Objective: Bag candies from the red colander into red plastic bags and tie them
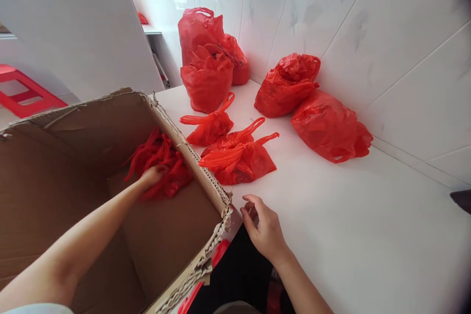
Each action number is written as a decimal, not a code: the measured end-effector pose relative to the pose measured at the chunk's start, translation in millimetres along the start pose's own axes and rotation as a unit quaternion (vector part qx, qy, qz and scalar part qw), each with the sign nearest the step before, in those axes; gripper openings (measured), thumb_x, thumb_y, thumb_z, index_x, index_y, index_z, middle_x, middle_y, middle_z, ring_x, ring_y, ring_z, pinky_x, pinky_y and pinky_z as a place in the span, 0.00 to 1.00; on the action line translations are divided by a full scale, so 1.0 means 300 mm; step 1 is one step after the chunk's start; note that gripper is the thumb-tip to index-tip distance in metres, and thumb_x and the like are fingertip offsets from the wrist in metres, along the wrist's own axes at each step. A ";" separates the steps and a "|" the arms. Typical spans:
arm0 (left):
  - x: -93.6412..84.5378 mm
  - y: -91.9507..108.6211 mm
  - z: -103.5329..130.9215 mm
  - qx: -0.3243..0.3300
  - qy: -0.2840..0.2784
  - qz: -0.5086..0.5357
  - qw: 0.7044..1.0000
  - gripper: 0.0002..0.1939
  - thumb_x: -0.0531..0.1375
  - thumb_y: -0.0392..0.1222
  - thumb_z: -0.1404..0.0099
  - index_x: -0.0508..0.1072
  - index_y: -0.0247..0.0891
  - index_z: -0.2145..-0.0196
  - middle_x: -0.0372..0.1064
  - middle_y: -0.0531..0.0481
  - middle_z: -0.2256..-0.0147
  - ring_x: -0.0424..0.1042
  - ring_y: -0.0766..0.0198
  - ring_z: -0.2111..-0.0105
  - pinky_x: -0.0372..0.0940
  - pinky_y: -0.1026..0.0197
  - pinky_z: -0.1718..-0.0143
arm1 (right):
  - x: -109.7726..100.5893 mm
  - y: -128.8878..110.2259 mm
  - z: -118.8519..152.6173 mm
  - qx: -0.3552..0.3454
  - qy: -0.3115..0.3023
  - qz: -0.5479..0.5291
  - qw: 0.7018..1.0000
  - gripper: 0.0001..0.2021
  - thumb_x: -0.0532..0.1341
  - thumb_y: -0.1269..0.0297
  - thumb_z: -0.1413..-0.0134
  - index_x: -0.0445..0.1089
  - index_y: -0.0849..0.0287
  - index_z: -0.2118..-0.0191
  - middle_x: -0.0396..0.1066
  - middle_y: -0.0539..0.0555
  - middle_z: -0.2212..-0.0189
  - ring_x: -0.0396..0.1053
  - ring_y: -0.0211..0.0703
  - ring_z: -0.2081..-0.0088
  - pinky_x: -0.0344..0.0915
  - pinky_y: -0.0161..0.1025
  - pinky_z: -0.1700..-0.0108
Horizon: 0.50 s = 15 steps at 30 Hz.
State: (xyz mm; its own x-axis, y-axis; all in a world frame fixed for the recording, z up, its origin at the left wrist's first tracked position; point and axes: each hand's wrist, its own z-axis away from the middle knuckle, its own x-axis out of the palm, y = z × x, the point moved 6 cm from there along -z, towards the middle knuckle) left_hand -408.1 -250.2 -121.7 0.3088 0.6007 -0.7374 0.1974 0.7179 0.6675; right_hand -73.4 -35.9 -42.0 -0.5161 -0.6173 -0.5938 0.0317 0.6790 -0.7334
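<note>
My left hand (153,177) reaches down inside a large cardboard box (172,130) with torn, ragged edges. Its fingers are closed on a red plastic bag (172,184) in a bunched pile there, and the fingertips are partly hidden. Over the white table's near edge, just right of the box corner, is my right hand (265,229). It is empty, with loosely curved fingers and a gap to the thumb. Small knotted red bags (243,162) lie on the table beside the box wall, nearest to both hands; another knotted bag (211,127) sits behind them.
Fuller red bags stand at the back: an open-topped bag (206,83), a taller bag (198,29) behind it, and two bulging bags (287,86) (329,127) along the tiled wall (331,5). The white table (353,225) extends right. A red stool (31,95) is at far left.
</note>
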 end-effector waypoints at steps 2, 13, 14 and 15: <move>-0.032 0.013 -0.014 -0.014 0.016 -0.023 1.000 0.18 0.59 0.46 0.33 0.70 0.35 0.49 0.69 0.44 0.51 0.72 0.56 0.56 0.70 0.50 0.56 | 0.003 0.003 -0.001 0.003 0.000 0.001 1.000 0.11 0.54 0.65 0.37 0.63 0.55 0.50 0.71 0.50 0.69 0.69 0.36 0.74 0.68 0.35 0.67; -0.155 0.793 0.101 0.280 0.113 -0.046 0.952 0.15 0.51 0.46 0.31 0.68 0.40 0.51 0.70 0.51 0.54 0.68 0.67 0.58 0.63 0.64 0.53 | 0.003 0.007 -0.001 0.005 0.004 -0.001 1.000 0.10 0.53 0.67 0.38 0.65 0.56 0.52 0.73 0.51 0.67 0.72 0.39 0.69 0.67 0.35 0.64; -0.087 0.859 0.142 0.319 0.069 -0.061 0.943 0.14 0.57 0.48 0.35 0.71 0.42 0.55 0.72 0.53 0.57 0.69 0.65 0.57 0.62 0.63 0.52 | 0.003 0.008 0.000 0.005 0.005 -0.003 1.000 0.10 0.53 0.67 0.38 0.65 0.56 0.52 0.73 0.51 0.67 0.71 0.38 0.69 0.67 0.35 0.64; -0.016 0.910 0.179 0.343 0.032 -0.077 0.936 0.14 0.62 0.51 0.40 0.73 0.42 0.59 0.73 0.53 0.59 0.70 0.61 0.57 0.63 0.61 0.52 | 0.003 0.010 0.002 0.005 0.006 -0.004 1.000 0.10 0.53 0.67 0.38 0.65 0.56 0.52 0.73 0.51 0.67 0.71 0.38 0.69 0.67 0.35 0.64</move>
State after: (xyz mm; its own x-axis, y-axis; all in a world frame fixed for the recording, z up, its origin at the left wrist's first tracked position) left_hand -305.8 -75.9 69.7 0.1758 0.5434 -0.8209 0.7924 0.4167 0.4455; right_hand -73.1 -34.6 -44.8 -0.5263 -0.6184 -0.5835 0.0350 0.6699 -0.7416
